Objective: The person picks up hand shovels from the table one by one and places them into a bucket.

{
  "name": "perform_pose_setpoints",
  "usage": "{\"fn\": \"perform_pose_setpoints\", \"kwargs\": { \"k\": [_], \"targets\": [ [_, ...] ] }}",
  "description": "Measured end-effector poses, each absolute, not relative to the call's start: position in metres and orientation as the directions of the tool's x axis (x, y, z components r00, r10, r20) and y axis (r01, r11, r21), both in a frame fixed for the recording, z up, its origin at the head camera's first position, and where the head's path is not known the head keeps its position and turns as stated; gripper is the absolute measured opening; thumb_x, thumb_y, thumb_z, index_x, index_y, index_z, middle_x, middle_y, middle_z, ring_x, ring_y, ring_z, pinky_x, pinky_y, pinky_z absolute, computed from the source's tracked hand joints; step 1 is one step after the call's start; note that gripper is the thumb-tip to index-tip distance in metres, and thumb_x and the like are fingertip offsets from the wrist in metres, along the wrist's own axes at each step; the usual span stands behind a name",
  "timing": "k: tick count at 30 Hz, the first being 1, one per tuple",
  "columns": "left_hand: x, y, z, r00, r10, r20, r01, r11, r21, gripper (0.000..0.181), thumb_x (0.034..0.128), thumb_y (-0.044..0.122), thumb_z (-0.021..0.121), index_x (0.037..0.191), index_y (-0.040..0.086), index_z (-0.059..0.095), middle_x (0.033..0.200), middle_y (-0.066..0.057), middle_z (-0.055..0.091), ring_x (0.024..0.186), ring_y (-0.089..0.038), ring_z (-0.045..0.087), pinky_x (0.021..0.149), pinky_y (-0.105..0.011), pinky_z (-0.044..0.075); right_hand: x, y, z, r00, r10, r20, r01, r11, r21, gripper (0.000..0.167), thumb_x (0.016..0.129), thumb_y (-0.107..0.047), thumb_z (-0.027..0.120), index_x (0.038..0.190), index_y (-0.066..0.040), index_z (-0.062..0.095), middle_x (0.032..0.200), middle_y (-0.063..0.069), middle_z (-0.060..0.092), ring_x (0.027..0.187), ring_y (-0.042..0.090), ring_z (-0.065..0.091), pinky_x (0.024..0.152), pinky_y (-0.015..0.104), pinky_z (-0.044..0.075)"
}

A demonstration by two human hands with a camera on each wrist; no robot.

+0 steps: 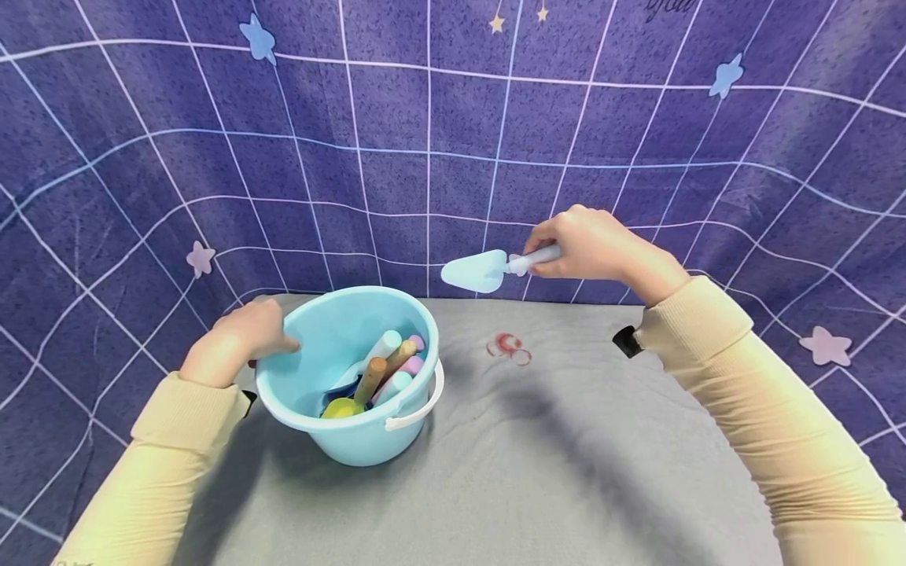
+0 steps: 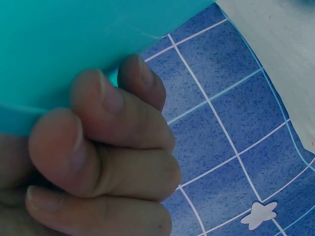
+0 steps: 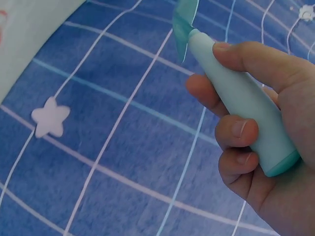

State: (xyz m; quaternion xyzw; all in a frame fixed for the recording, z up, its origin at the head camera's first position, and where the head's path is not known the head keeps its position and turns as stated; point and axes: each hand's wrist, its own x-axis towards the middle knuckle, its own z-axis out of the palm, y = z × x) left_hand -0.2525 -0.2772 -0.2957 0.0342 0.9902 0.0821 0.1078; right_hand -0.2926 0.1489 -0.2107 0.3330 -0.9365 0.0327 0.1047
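Observation:
A light blue bucket (image 1: 361,444) stands tilted on the grey cloth at left. My left hand (image 1: 244,338) grips its left rim, thumb inside; the left wrist view shows curled fingers (image 2: 133,162) against the outer wall. Several tools lie in the bucket, among them a brown handle (image 1: 371,381), pale blue handles (image 1: 385,346) and something yellow (image 1: 343,407). Right of the bucket and above the cloth, my right hand (image 1: 591,244) holds a small pale blue trowel (image 1: 476,272) by its handle (image 3: 241,103), the blade pointing left.
The bucket's white carrying handle (image 1: 425,405) hangs down on its right side. Reddish ring marks (image 1: 508,347) show on the grey cloth (image 1: 495,472). A purple curtain with a grid and stars (image 1: 460,181) hangs behind and at both sides.

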Motion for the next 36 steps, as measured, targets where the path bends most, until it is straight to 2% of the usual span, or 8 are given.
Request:
{"fn": "perform_pose_setpoints", "kwargs": {
  "k": [7,15,20,27,36],
  "targets": [
    [-0.253,-0.277,-0.295,-0.975,0.087,-0.203,0.052,0.983,0.174,0.03,0.0792,0.027,0.068,0.073,0.0,0.056,0.064,-0.011,0.058,0.045,-0.019,0.059,0.046,-0.03,0.046,-0.284,0.126,-0.207,-0.711,-0.662,0.237,-0.674,0.738,0.039,0.018,0.077,-0.033,0.074,0.094,-0.026,0.072,0.075,-0.009,0.066,0.064,0.012,0.057,0.058,0.037,0.047],
    [-0.252,-0.276,-0.294,-0.972,0.086,-0.217,0.047,0.982,0.181,0.03,0.0805,0.026,0.068,0.072,0.0,0.056,0.062,-0.011,0.058,0.045,-0.018,0.059,0.045,-0.03,0.045,-0.277,0.101,-0.213,-0.626,-0.733,0.267,-0.75,0.659,0.049,0.022,0.076,-0.031,0.075,0.097,-0.024,0.073,0.092,-0.009,0.068,0.075,0.013,0.06,0.064,0.038,0.049],
    [-0.252,-0.276,-0.294,-0.971,0.081,-0.225,0.04,0.982,0.183,0.029,0.0807,0.026,0.067,0.07,0.001,0.056,0.06,-0.01,0.057,0.045,-0.018,0.058,0.045,-0.03,0.045,-0.273,0.085,-0.219,-0.586,-0.762,0.276,-0.783,0.62,0.052,0.02,0.076,-0.028,0.076,0.096,-0.024,0.073,0.092,-0.01,0.067,0.078,0.014,0.06,0.068,0.037,0.049],
    [-0.253,-0.277,-0.296,-0.971,0.079,-0.228,0.037,0.982,0.185,0.029,0.0805,0.026,0.068,0.07,0.001,0.056,0.061,-0.01,0.057,0.046,-0.019,0.058,0.045,-0.03,0.045,-0.268,0.064,-0.227,-0.546,-0.788,0.285,-0.813,0.581,0.047,0.017,0.077,-0.024,0.072,0.094,-0.023,0.073,0.091,-0.01,0.067,0.073,0.011,0.061,0.062,0.035,0.05],
    [-0.254,-0.279,-0.296,-0.971,0.082,-0.225,0.039,0.982,0.187,0.03,0.0801,0.027,0.068,0.072,0.0,0.057,0.062,-0.01,0.058,0.046,-0.019,0.059,0.045,-0.03,0.046,-0.261,0.034,-0.236,-0.513,-0.822,0.248,-0.845,0.534,0.023,0.019,0.08,-0.024,0.069,0.099,-0.022,0.072,0.094,-0.009,0.067,0.078,0.009,0.061,0.064,0.032,0.051]
  ]
}}
